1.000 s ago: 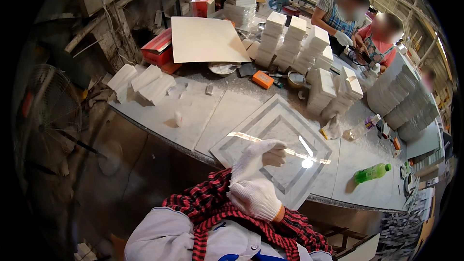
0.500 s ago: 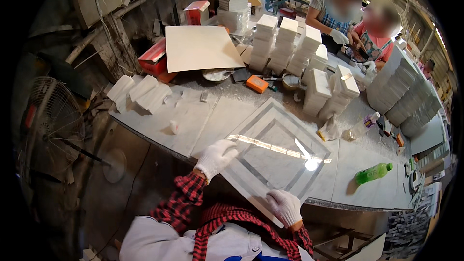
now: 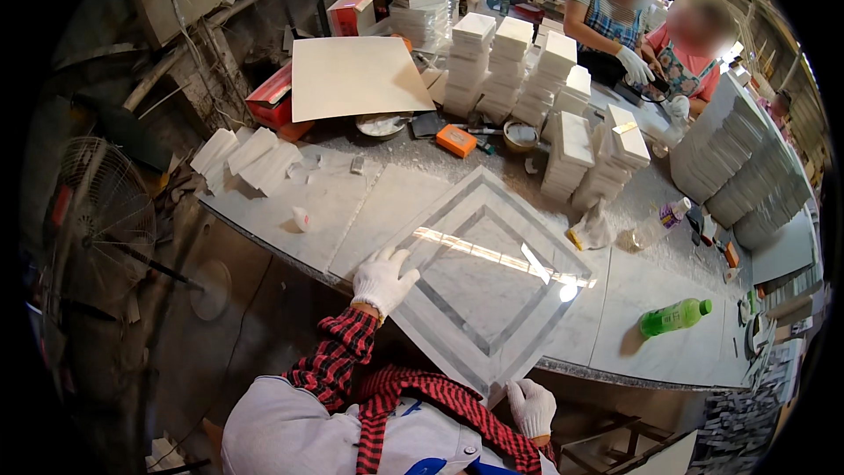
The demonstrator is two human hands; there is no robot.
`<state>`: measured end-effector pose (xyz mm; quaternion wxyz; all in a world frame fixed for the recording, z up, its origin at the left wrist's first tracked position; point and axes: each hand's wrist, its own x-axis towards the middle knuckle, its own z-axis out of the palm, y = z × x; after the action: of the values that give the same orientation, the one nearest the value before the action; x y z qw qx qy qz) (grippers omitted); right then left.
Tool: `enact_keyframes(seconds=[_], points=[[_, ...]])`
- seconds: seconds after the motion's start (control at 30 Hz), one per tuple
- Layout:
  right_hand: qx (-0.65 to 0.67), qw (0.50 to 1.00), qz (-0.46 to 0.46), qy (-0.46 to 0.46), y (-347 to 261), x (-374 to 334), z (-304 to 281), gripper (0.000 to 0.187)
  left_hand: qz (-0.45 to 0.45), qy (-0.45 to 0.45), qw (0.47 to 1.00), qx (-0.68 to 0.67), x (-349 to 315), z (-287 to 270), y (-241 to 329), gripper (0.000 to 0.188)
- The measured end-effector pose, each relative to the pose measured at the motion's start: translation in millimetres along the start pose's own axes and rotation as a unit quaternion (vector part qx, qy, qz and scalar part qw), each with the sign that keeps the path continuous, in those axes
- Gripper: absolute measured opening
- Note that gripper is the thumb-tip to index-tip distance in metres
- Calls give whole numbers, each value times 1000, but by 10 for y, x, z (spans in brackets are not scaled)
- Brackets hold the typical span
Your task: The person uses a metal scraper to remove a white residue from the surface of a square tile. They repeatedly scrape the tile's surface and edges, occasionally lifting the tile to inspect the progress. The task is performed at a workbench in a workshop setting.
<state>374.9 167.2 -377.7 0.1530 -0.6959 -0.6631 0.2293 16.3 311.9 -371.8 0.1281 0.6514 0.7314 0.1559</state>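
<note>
A glossy square marble panel (image 3: pixel 514 259), pale with grey bands framing a diamond, lies cornerwise on the worktable, its near corner jutting past the front edge. My left hand (image 3: pixel 382 281), in a white knitted glove, is at the panel's left edge, fingers spread and thumb apart. Beside the near corner is my right hand (image 3: pixel 532 408), also gloved, with fingers loosely bent and no grip on the panel visible. Whether its fingertips touch the edge is hard to tell. Light reflections streak the panel's surface.
Stacks of white tiles (image 3: pixel 470 62) stand behind the panel. A green bottle (image 3: pixel 675 317) lies to the right, near a clear bottle (image 3: pixel 655 227). An orange box (image 3: pixel 456 141) and a beige board (image 3: pixel 356 79) sit farther back. Two people work at the far right. A fan (image 3: pixel 97 224) stands left.
The panel has shifted slightly left and away from me, turning a little. My right hand has come off its right edge, down past the near corner. My left hand's fingers have spread.
</note>
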Motion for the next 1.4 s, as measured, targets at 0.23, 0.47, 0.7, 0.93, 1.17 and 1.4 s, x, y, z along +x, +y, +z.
enact_keyframes(seconds=[0.23, 0.47, 0.7, 0.93, 1.17, 1.4], points=[[-38, 988, 130, -78, 89, 117, 36, 61, -35, -17, 997, -67, 94, -83, -66, 49], [-152, 978, 143, -4, -72, 66, 127, 59, -16, 1, 993, -121, 175, -126, -280, 44], [-59, 964, 254, 57, -190, -12, 272, 57, 44, -46, 979, -195, 267, -254, -566, 40], [196, 919, 275, 206, 8, -227, 962, 55, 56, -24, 969, -241, 210, -255, -719, 41], [454, 795, 338, 220, -103, -80, 1113, 70, 17, -53, 980, -189, -31, -195, -674, 56], [440, 821, 309, 191, 101, -105, 1215, 51, 3, -41, 994, -102, -67, -146, -486, 57]])
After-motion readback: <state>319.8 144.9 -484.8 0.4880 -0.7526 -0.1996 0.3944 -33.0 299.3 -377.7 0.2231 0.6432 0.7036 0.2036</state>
